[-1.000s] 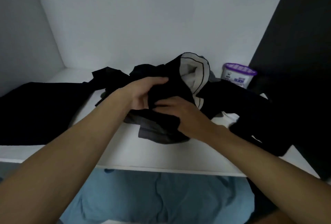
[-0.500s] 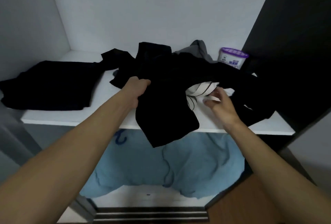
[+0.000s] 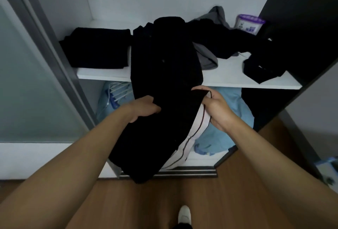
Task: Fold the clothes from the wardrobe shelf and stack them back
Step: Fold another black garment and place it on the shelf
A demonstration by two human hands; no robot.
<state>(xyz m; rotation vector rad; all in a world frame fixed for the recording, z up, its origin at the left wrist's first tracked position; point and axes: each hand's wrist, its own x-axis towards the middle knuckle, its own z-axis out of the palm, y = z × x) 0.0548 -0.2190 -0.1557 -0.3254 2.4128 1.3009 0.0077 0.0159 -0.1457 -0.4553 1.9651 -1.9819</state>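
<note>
Holding a long black garment [image 3: 164, 75], draped over the front edge of the shelf [image 3: 228, 75] and hanging below it. Gripped on its left side by the left hand [image 3: 144, 108], fingers curled into cloth; pinched on its white-striped right side by the right hand [image 3: 215, 108]. At the left end, a folded black pile [image 3: 97, 49]; rightward, a grey garment [image 3: 206, 59]; back right corner, a purple-lidded tub [image 3: 249, 24].

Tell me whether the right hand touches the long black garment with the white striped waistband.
Touching: the head view shows the right hand pinching the edge of the long black garment.
</note>
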